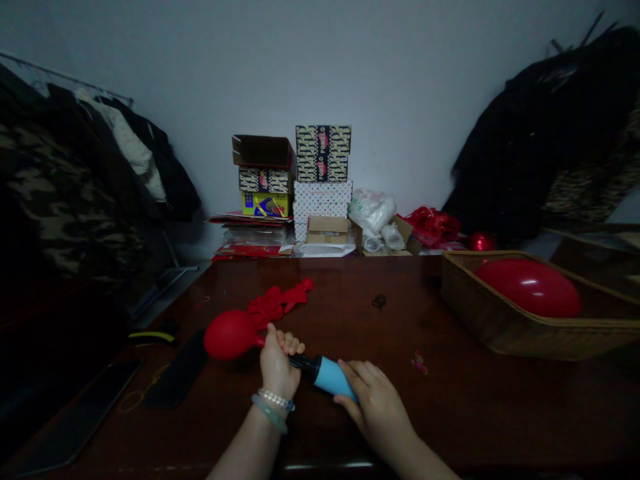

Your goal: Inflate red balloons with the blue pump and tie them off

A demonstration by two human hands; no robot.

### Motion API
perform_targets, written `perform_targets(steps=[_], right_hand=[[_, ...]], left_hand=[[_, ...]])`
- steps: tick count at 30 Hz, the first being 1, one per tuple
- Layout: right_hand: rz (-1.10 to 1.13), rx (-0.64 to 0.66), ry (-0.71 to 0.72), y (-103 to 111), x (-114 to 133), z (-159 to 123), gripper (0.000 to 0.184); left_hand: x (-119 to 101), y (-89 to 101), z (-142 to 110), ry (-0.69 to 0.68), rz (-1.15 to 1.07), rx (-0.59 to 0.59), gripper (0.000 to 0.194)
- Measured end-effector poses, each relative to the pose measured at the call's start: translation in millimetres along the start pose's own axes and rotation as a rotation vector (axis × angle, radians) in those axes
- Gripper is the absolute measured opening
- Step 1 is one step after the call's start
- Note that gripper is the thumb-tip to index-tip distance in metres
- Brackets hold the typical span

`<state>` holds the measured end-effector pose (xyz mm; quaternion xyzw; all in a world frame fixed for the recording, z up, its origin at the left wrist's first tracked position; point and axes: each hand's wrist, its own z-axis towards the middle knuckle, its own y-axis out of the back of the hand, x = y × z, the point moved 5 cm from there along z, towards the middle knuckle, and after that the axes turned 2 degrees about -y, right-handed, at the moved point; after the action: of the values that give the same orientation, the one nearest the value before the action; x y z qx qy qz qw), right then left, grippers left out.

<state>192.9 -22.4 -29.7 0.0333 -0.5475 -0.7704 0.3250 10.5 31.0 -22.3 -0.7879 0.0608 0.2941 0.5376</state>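
Here we go: a pale grey wall (380,87) rises at the back, and a dark, glossy reddish-brown wooden table (360,287) stretches across the scene. On the left hangs a camouflage-print jacket (60,193), and on the right a bulky black coat (530,140) looms at the table's far corner. Along the back edge stands a stack of patterned cardboard boxes (323,180), right beside a bundle of clear plastic bags (373,213) and some shiny red wrapping (433,225).

To the right, a woven wicker tray (480,320) holds a big, glossy, oval red balloon (527,288). Closer in, a crumpled heap of limp red rubber (275,305) lies on the polished wood. Two flat black slabs (177,370) sit at the near left, too shadowy to make out clearly.

And now the hands! The left hand (280,360), with two bracelets (273,407) at the wrist, is clenched around the black nozzle of a smooth sky-blue plastic hand pump (333,377). Just beyond that fist bulges a small, round red balloon (231,335), its neck running into the grip. The right hand (375,403) curls over the pump's blue barrel, hiding its far end. The join between balloon and nozzle is lost inside the left fist!
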Motion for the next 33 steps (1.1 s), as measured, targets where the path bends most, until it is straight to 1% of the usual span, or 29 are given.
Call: perform_targets(steps=[5,8,12,15,19,24,28,33], right_hand=[[0.029,0.030,-0.019,-2,-1,1,0.052],[0.059,0.068,-0.034,-1,2,3,0.052],[0.099,0.112,-0.067,1,6,6,0.048],[0.101,0.160,-0.086,4,6,8,0.048],[0.086,0.209,-0.110,12,-4,9,0.049],[0.119,0.268,-0.074,22,-20,11,0.049],[0.137,0.251,-0.087,24,-25,10,0.047],[0.139,0.207,-0.091,20,-23,5,0.047]], left_hand=[[-1,2.3,3,0.008,0.012,-0.015,0.049],[-7,2.1,6,0.019,0.008,-0.020,0.048],[-16,-2.8,5,0.020,0.017,-0.007,0.045],[-22,-4.5,5,0.019,0.019,-0.022,0.044],[-35,-3.1,10,-0.018,0.003,-0.043,0.044],[-49,1.7,19,-0.055,0.002,-0.081,0.044],[-47,3.9,23,-0.050,0.003,-0.068,0.043],[-37,8.7,23,-0.028,-0.021,-0.075,0.042]])
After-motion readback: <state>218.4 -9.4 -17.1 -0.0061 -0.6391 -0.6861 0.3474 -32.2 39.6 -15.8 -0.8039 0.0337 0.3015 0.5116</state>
